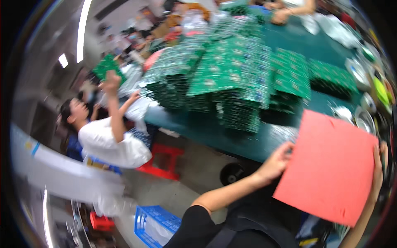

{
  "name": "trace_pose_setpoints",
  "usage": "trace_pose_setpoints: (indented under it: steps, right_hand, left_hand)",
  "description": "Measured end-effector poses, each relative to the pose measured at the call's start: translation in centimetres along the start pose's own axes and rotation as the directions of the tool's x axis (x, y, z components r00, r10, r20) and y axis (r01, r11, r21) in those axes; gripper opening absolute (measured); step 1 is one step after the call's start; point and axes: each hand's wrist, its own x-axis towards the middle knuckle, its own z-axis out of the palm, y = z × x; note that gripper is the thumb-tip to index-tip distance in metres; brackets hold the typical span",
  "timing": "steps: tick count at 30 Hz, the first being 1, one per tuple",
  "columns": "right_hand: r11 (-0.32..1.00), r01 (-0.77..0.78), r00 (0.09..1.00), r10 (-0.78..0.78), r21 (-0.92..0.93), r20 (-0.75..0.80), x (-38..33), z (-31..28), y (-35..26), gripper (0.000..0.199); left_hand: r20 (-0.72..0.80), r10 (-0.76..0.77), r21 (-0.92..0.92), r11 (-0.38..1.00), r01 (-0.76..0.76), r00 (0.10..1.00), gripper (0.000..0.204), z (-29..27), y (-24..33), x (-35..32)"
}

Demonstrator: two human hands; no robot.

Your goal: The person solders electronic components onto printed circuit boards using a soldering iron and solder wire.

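Note:
I hold a flat, square-cornered coral-red sheet [326,169] tilted in front of me at the right. My left hand [276,162] grips its left edge, with the fingertips partly behind it. On the opposite edge, my right hand [378,171] is closed, its fingers partly hidden by the sheet. What lies behind the sheet cannot be seen. Just beyond it, tall stacks of green circuit board panels [219,68] stand on the dark green table [269,142]. A smaller stack of green panels [289,74] is nearest the sheet's top edge.
A seated person [105,132] in white at the left raises a green circuit board [108,68]. Near that person is a red stool [163,161]. A blue plastic basket [155,225] sits on the floor. Round metal containers [364,120] and a plastic bag [337,31] occupy the table's right side.

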Motion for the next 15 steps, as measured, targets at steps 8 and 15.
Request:
trace_pose_setpoints:
  steps: [8, 15]
  right_hand:
    - [0.975, -0.190, 0.871, 0.114, 0.114, 0.478, 1.0, -1.1, 4.4, 0.020]
    - [0.993, -0.083, 0.942, 0.052, 0.080, 0.332, -2.4, 0.7, -6.3, 0.025]
  left_hand:
    - [0.104, 0.028, -0.017, 1.000, -0.027, 0.994, 0.026, -0.7, 0.5, -1.1]
    - [0.088, 0.025, -0.042, 0.999, -0.021, 0.996, 0.026, -0.3, 1.7, -1.6]
